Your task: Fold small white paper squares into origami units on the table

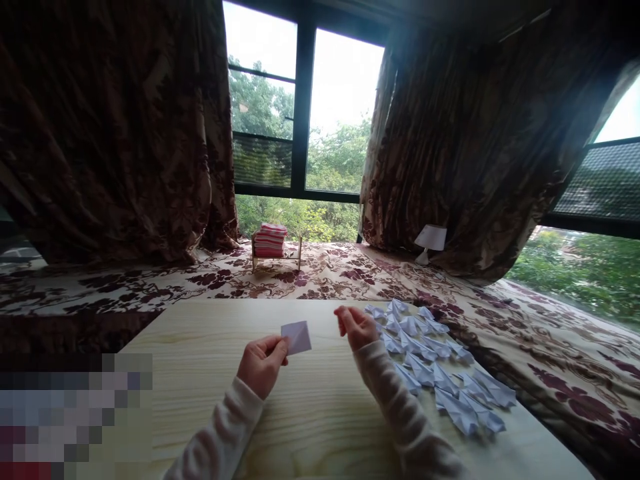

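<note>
A small folded square of white paper (297,337), with a crease across it, is held up above the table. My left hand (261,363) pinches its left edge between thumb and fingers. To the right of the paper, and apart from it, my right hand (356,327) is raised with its fingers curled together; nothing shows in them. Close beside the right hand and forearm lie several folded white paper pieces (450,400) with pointed ends, spread along the table's right side.
Both hands are over a pale wood-grain table (200,373). Behind it, a floral-covered ledge (340,273) bears a small rack with stacked pink-and-white cloths (271,241) and a white lamp (431,238). Patterned curtains (445,153) flank the window. The lower left corner is pixelated.
</note>
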Demonstrator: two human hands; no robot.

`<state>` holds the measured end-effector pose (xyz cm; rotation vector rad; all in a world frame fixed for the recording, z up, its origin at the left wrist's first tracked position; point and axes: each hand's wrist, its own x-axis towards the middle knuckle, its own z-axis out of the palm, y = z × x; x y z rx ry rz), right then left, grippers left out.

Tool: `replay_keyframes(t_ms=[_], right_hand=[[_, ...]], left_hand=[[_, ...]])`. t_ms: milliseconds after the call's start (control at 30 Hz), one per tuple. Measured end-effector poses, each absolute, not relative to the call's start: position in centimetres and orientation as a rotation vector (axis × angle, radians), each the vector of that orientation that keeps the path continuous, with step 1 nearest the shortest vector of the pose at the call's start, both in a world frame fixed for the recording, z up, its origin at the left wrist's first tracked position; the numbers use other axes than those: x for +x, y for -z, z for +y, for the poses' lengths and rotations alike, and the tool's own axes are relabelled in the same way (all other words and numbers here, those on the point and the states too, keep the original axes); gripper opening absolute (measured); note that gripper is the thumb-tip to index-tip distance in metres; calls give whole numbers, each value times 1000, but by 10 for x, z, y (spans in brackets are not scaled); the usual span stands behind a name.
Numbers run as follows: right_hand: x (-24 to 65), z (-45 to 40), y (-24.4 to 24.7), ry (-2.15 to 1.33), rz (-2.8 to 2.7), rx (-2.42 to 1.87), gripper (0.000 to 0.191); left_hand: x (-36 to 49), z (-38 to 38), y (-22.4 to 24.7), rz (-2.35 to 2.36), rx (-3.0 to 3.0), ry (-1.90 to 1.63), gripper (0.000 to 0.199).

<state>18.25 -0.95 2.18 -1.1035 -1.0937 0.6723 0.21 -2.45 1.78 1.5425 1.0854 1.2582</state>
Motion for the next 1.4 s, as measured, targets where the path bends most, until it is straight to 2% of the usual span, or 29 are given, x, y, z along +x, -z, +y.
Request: replay_keyframes(t_ms=[133,367,667,733,867,1033,1400], right_hand=[[156,-13,-18,-845,-1298,-1078,53],[145,-17,-16,-928,-1277,-1033,50],[142,-10,-1,-859,-1228,-1018,28],[146,-13,-4,-728,-1278,-1043,20],[154,-22,-11,-364,-1618,-974,38],[154,-23,-8,-367,-1746,-940,45],[151,-26,-12,-571,-1661,-964,30]], left_hand=[[5,-24,-19,1046,1535,-1231,29],[5,-23,-18,1036,1494,-1232,30],[10,-28,-20,868,1463,-1144,24],[11,-28,-21,885,1453,-1145,22],[9,-27,-21,865,1412,-1157,21],[5,-26,-22,787,1411,-1150,22],[2,-22,-18,737,1551,-1150,27]])
